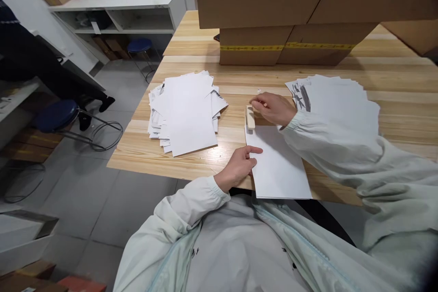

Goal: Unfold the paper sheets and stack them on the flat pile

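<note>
A small stack of white paper sheets (280,164) lies at the table's front edge, slightly overhanging it. My left hand (238,165) grips the left edge of these sheets, with the index finger and thumb resting on top. A cream stapler (251,118) sits over the sheets' upper left corner. My right hand (273,107) has its curled fingers at the stapler's far end; the fingertips are partly hidden. Left of my hands rests an uneven pile of papers (191,114), some printed. Another fanned pile of papers (342,100) lies beyond my right forearm.
Large cardboard boxes (253,45) stand stacked at the back of the wooden table (191,164). Blue stools (56,116) stand on the floor to the left, near a person in dark clothes (44,64). White shelving (137,20) is behind.
</note>
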`<state>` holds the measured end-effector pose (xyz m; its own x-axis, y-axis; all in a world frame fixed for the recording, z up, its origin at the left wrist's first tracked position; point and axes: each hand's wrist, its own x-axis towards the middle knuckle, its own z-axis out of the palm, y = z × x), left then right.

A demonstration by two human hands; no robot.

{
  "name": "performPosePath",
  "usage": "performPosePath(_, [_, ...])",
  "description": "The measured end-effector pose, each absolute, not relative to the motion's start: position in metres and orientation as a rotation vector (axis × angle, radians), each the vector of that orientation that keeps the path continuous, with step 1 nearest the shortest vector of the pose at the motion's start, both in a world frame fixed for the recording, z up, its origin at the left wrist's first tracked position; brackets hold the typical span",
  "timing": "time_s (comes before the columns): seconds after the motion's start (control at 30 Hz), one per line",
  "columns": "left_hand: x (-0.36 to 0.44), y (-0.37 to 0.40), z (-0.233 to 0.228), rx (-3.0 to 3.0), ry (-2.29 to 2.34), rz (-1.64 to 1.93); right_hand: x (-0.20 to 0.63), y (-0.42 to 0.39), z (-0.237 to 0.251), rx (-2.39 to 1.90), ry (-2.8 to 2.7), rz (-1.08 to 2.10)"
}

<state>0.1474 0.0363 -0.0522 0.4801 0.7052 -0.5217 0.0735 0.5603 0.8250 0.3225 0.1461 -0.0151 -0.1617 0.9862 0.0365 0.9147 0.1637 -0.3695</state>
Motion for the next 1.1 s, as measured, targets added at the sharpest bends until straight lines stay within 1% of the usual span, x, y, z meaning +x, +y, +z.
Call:
performPosePath(0.07, [0.145, 0.039, -0.049, 0.943, 1.040, 0.476, 0.312, 0.160, -0.025, -1.852, -2.154, 0.297])
performPosePath(0.2, [0.142, 0.042, -0.049, 0.956, 1.061, 0.483, 0.286, 0.180, -0.047, -1.850, -2.136, 0.226])
performPosePath(0.37, [0.140, 0.043, -0.057, 0.975, 1.046, 0.474, 0.268, 0.174, -0.068, -1.775, -2.133, 0.132])
performPosePath(0.5, [0.142, 0.044, -0.059, 0.995, 1.042, 0.487, 0.266, 0.170, -0.075, -1.729, -2.095, 0.106])
performPosePath(0.63, [0.138, 0.035, -0.056, 0.995, 1.057, 0.501, 0.271, 0.173, -0.057, -1.651, -2.049, 0.134])
performPosePath(0.73, [0.115, 0.014, -0.049, 1.086, 1.060, 0.502, 0.287, 0.152, -0.019, -1.537, -2.025, 0.120])
performPosePath(0.8, [0.090, -0.004, -0.042, 1.296, 1.088, 0.608, 0.305, 0.117, 0.008, -1.498, -1.969, 0.136])
performPosePath(0.9, [0.053, -0.028, -0.031, 1.531, 1.207, 0.829, 0.329, 0.045, 0.023, -1.593, -1.728, 0.257])
performPosePath(0.93, [0.046, -0.033, -0.027, 1.589, 1.227, 0.906, 0.332, 0.020, 0.019, -1.638, -1.676, 0.413])
performPosePath(1.0, [0.041, -0.036, -0.022, 1.682, 1.215, 1.015, 0.326, -0.021, 0.000, -1.503, -1.557, 0.887])
performPosePath(1.03, [0.043, -0.035, -0.020, 1.718, 1.185, 1.031, 0.319, -0.036, -0.011, -1.453, -1.483, 1.073])
performPosePath(1.1, [0.053, -0.028, -0.017, 1.767, 1.112, 1.020, 0.303, -0.054, -0.029, -1.457, -1.257, 1.221])
